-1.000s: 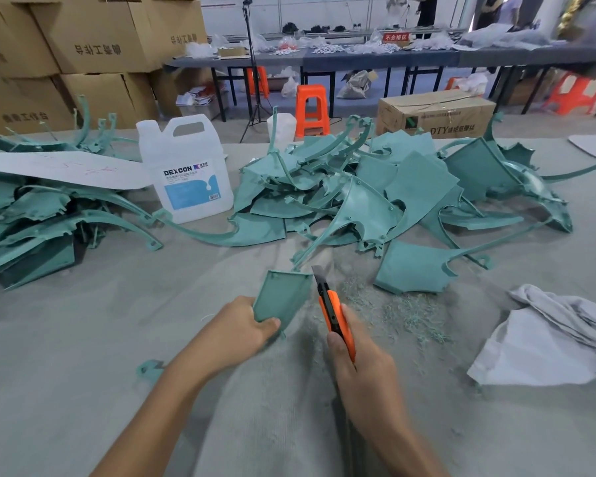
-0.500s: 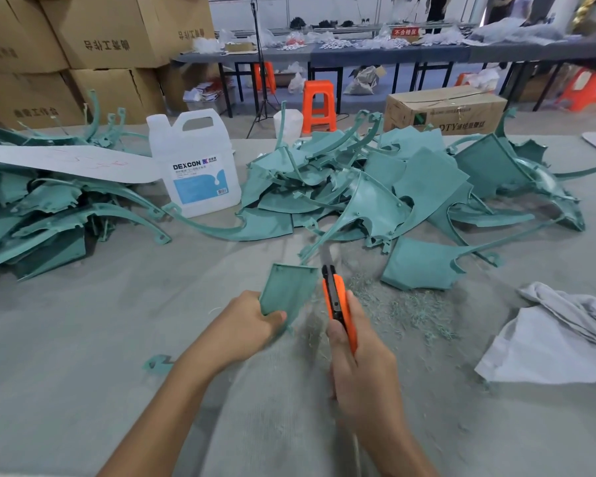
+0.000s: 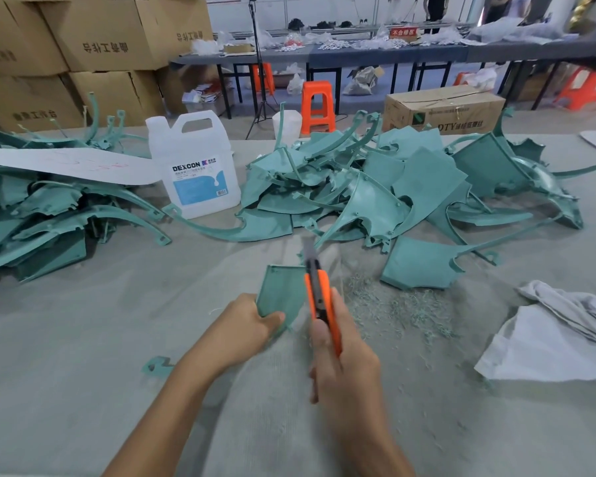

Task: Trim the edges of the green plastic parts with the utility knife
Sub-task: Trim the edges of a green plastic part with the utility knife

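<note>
My left hand (image 3: 245, 325) grips the near end of a small flat green plastic part (image 3: 283, 290), thumb on top. My right hand (image 3: 344, 370) holds an orange utility knife (image 3: 320, 297) upright against the part's right edge. Its blade points away from me and is blurred above the part's far corner. Behind them lies a big heap of green plastic parts (image 3: 393, 187). One single green part (image 3: 420, 263) lies to the right of the knife. A second heap of green parts (image 3: 45, 215) fills the left side.
Green shavings (image 3: 393, 304) are scattered right of the knife. A white DEXCON jug (image 3: 197, 166) stands between the heaps. A white cloth (image 3: 558, 332) lies at the right. A small green offcut (image 3: 157, 368) sits by my left forearm. Cardboard boxes (image 3: 93, 39) stand behind the table.
The knife has slid forward along the part's right edge, away from me, and its blade now reaches past the far corner. My left hand keeps its grip on the part.
</note>
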Available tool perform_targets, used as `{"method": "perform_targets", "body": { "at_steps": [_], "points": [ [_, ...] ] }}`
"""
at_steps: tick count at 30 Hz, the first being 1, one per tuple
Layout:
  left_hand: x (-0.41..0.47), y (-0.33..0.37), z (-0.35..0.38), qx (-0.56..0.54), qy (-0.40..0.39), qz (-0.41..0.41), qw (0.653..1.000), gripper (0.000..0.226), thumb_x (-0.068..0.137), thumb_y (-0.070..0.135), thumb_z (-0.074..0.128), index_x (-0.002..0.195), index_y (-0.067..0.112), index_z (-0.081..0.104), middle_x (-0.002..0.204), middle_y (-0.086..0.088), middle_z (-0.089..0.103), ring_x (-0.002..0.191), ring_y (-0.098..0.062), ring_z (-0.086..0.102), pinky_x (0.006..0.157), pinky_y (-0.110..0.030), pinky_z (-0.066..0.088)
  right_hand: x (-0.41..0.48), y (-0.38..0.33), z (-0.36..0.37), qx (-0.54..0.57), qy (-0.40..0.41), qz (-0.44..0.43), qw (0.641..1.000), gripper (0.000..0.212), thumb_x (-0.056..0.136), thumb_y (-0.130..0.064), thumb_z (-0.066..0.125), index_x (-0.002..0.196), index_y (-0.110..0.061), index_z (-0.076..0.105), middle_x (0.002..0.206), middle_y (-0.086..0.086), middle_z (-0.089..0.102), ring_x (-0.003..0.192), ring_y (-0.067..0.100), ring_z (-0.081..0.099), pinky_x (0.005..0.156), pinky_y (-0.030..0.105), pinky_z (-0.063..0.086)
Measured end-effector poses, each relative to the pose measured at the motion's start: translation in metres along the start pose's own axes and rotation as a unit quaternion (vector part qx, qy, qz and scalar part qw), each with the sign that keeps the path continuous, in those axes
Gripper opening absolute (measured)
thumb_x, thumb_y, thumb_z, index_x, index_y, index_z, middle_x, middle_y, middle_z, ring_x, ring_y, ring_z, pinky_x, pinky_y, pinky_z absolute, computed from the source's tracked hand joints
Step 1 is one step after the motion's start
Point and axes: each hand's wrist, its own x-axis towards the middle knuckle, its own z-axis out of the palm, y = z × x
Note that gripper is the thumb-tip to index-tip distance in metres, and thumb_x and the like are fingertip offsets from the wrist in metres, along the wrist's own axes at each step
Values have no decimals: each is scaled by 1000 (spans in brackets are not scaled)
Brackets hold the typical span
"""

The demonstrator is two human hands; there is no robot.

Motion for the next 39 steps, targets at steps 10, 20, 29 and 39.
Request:
{"method": "perform_targets", "body": {
  "at_steps": [10,20,29,39],
  "points": [
    [-2,4,-2,45,-13,38,998,24,65,50,56,65,27,65,59,12,61,53,-13,50,57,-36,44,-19,-10,10,-62,-28,-127,990,53,100,-47,49,151,-51,33,126,-31,60,107,-11,60,89,5,42],
    [-5,-3,-1,0,13,-3,1000,41,76,41,58,82,0,60,68,-4,56,64,-17,47,65,-33,39,-5,3,1,-63,-44,-17,997,59,102,-42,46,145,-69,16,114,-2,70,94,19,67,84,33,54],
    [-23,4,6,143,10,88,986,17,96,34,60,82,25,62,61,14,60,53,-2,50,61,-36,45,-4,-8,-29,128,-11,12,992,33,96,-50,59,129,-52,54,67,-1,63,49,15,58,44,31,49],
    [-53,9,10,437,137,346,819,75,76,29,77,145,40,50,139,-6,49,118,-29,45,99,-38,32,29,0,-62,338,-31,182,923,10,92,-26,69,94,-17,66,62,2,50,44,14,44,35,23,34]
  ]
}}
